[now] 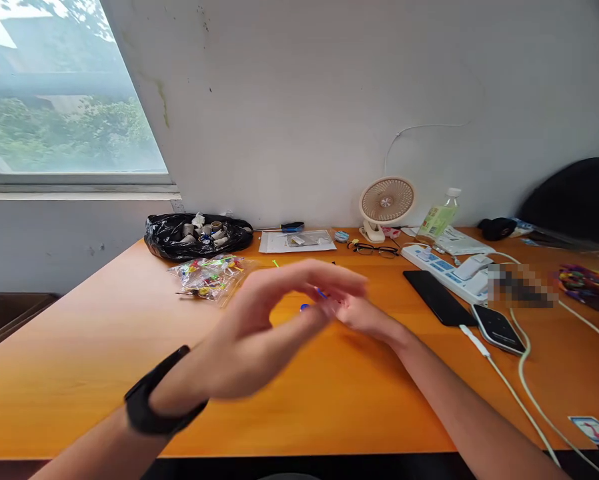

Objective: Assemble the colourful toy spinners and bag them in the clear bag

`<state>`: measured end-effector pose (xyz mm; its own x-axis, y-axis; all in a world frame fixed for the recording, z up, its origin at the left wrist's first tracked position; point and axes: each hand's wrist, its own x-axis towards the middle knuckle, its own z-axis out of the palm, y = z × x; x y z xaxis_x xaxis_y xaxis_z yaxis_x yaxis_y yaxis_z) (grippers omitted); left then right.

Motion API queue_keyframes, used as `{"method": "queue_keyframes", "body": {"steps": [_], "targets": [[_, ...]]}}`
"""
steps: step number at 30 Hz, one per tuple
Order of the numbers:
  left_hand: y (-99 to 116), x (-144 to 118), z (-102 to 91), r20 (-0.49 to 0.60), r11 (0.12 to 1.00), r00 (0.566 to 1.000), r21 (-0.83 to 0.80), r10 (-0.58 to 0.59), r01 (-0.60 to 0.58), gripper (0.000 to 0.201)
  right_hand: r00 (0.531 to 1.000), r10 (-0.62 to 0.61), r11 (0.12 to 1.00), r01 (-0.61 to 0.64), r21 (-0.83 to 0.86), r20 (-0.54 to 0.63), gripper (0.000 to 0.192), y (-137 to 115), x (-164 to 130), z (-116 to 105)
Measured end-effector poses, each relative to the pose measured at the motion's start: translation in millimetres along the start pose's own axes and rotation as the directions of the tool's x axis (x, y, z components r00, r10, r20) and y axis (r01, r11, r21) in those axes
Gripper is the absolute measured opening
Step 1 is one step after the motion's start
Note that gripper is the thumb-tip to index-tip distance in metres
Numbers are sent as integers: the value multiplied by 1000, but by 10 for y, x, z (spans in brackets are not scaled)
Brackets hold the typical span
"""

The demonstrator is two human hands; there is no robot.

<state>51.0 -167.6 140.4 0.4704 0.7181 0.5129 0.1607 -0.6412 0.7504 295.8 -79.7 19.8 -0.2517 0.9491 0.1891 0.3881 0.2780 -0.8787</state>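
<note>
Left hand [274,327] raised over desk [94,353], blurred, fingers loosely spread and pointing right, holding nothing; black watch [154,400] on wrist. Right hand [364,313] low behind it, fingertips meeting left fingers; grip hidden, cannot tell. Small blue piece [305,307] between hands at mid-desk, thin blue stick just above; too blurred to identify. Bag of coloured bits [209,275] near, behind-left.

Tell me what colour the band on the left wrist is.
Black. The wrist band shows plainly in the head view, just behind the left hand.
</note>
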Motion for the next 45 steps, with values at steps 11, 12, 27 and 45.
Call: {"method": "queue_keyframes", "body": {"steps": [11, 12, 27, 45], "targets": [[-1550, -45, 210, 33, 977, 988, 160, -150, 143, 66, 998, -51, 989, 57, -139, 48, 24, -87, -68, 139], [-1558, -64, 234, 36, 983, 990, 129, -139, 133, 70, 995, -74, 988, 82, -128, 70, 16, -104, -77, 167], [-1587, -8, 293, 61, 976, 997, 217, -41, 27, 23, 983, 182, 945, -175, 275, 1, 37, 146, 61, 327], [-1516, -50, 348, 212, 896, 977, 429, 28, -119, 23, 995, 35, 999, -31, 44, -93, 25, 160, 58, 334]]}}
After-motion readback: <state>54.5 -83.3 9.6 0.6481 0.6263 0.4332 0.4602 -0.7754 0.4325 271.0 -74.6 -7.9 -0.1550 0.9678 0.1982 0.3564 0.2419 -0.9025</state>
